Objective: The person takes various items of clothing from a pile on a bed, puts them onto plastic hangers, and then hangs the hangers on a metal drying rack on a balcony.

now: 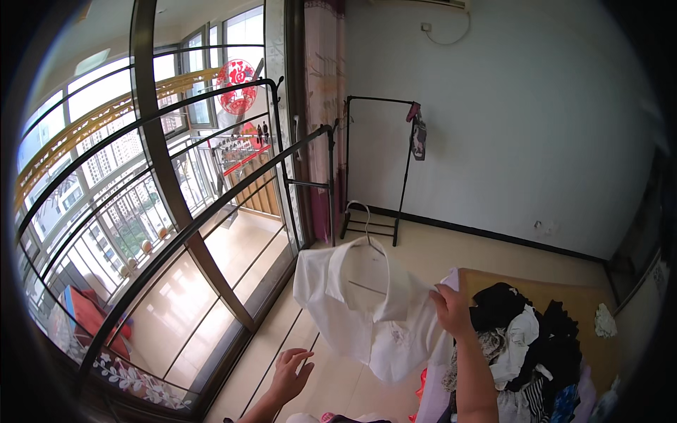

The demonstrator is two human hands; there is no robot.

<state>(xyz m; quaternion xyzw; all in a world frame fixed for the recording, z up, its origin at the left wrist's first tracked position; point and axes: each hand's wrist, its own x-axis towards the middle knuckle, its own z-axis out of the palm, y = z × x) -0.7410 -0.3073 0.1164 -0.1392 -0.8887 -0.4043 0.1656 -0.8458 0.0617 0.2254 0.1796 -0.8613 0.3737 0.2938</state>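
A white collared shirt hangs on a wire hanger in front of me. The hanger's hook rises from the open collar, and part of its bar shows inside the neck. My right hand grips the shirt at its right shoulder; whether the fingers also hold the hanger is hidden by the cloth. My left hand is below and to the left of the shirt, apart from it, holding nothing, with fingers loosely bent and spread.
A black garment rack runs along the glass sliding door at left. Another small rack with cloth on it stands by the far wall. At right, a pile of clothes lies on a tan mat. A patterned curtain hangs beside the door.
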